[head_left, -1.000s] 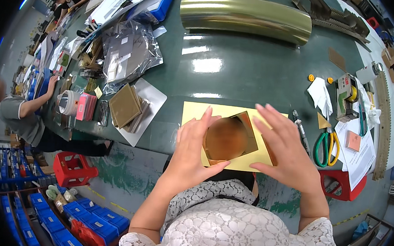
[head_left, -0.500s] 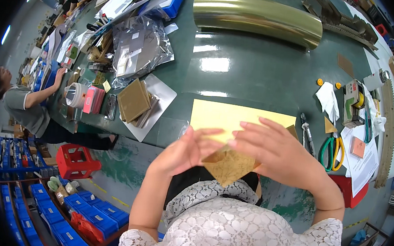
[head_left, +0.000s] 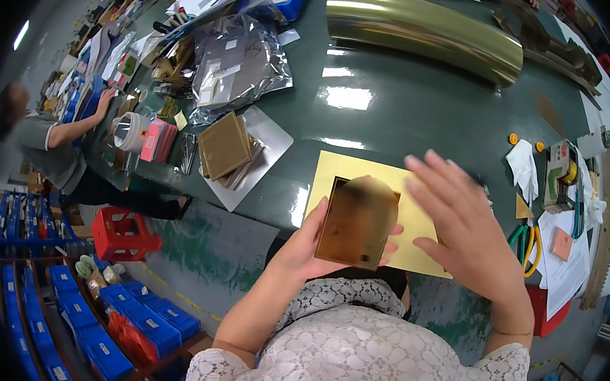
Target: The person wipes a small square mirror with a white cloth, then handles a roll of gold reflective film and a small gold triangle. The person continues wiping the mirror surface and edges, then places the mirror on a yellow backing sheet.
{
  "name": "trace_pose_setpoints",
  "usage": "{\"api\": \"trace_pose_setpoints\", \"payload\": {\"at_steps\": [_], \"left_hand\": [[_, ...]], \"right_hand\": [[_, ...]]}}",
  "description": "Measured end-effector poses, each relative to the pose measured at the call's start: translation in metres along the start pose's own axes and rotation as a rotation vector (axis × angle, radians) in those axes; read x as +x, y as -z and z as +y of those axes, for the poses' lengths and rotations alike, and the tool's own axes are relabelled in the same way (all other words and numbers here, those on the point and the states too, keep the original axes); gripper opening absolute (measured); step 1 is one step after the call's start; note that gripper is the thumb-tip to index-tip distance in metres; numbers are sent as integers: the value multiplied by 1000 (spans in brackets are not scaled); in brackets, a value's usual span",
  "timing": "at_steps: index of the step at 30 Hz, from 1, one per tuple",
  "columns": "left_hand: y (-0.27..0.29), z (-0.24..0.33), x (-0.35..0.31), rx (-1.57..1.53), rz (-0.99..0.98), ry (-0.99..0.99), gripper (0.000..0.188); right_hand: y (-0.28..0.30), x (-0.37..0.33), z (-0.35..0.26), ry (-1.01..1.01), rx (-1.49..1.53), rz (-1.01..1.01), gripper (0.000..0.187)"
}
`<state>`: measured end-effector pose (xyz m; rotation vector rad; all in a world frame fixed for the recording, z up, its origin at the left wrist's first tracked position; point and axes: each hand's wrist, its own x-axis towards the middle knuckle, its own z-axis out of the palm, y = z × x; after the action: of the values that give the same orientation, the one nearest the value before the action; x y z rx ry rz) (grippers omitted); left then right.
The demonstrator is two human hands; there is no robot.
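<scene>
My left hand (head_left: 304,251) grips a mirror-like brown metal plate (head_left: 348,233), thumb along its left edge and fingertips showing at its right edge. A large blurred reflection covers much of its shiny face. My right hand (head_left: 459,235) is off to the right of the plate, fingers spread and slightly smeared by motion, holding nothing. Below both hands, a yellow sheet (head_left: 330,165) lies at the table's near edge. The plate hides part of that sheet. A stack of similar brown plates (head_left: 224,147) rests on a pale sheet to the left.
A large gold metal roll (head_left: 425,35) lies across the far side of the green table (head_left: 367,131). Scissors (head_left: 531,251), a white cloth (head_left: 523,165) and a pink block (head_left: 561,244) are at right. At left are a white tub (head_left: 130,132) and a person (head_left: 58,142); a red stool (head_left: 122,235) stands below.
The plate has turned in my left hand from a cornerwise tilt to face up. My right hand has come off it and moved right and up. The whole view has shifted slightly.
</scene>
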<state>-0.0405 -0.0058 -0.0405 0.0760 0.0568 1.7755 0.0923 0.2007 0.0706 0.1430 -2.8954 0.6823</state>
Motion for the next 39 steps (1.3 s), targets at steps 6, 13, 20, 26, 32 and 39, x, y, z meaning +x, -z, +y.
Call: {"api": "trace_pose_setpoints", "payload": {"at_steps": [6, 13, 20, 26, 32, 39], "left_hand": [[-6, 8, 8, 216, 163, 3, 68], [-4, 7, 12, 100, 189, -32, 78], [-7, 7, 13, 102, 220, -55, 79], [-9, 9, 14, 89, 180, -79, 65], [-13, 10, 15, 111, 208, -77, 59], [-14, 11, 14, 72, 213, -79, 74]], "right_hand": [[-22, -18, 4, -185, 155, 208, 77], [-36, -31, 4, -267, 167, 195, 68], [-41, -37, 5, -280, 174, 204, 59], [-45, -39, 3, -278, 170, 209, 54], [-47, -40, 2, -275, 178, 226, 48], [-49, -36, 0, -260, 188, 240, 46]]}}
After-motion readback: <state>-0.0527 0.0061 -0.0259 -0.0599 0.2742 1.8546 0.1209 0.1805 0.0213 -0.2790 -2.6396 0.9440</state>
